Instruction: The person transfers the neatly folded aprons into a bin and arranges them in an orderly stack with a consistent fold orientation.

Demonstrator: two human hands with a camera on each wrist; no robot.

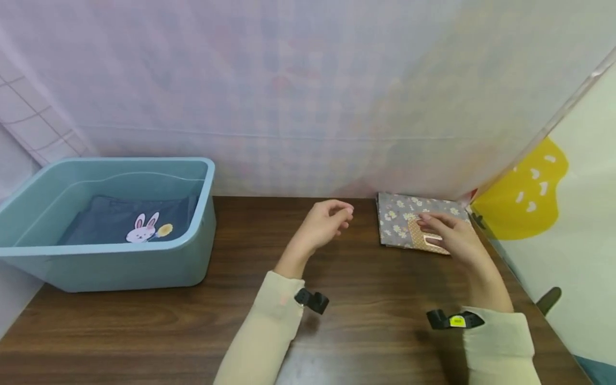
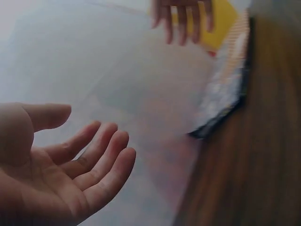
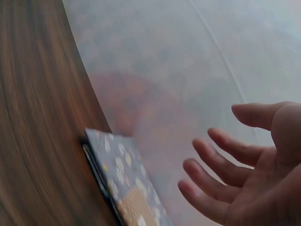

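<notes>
A folded grey cloth with white daisies (image 1: 409, 222) lies flat at the back right of the brown table (image 1: 366, 321); an orange patterned patch shows near its front. My right hand (image 1: 449, 235) hovers over its right part with relaxed fingers, holding nothing; the right wrist view shows the hand (image 3: 244, 179) apart from the cloth (image 3: 122, 174). My left hand (image 1: 327, 222) floats above the table to the cloth's left, fingers loosely curled and empty. The left wrist view shows its bare palm (image 2: 70, 165) and the cloth's edge (image 2: 223, 99).
A blue plastic bin (image 1: 110, 262) stands at the back left, holding a folded dark garment with a bunny print (image 1: 141, 229). A pale translucent curtain (image 1: 308, 91) hangs behind the table. A white and yellow panel (image 1: 553, 214) borders the right side.
</notes>
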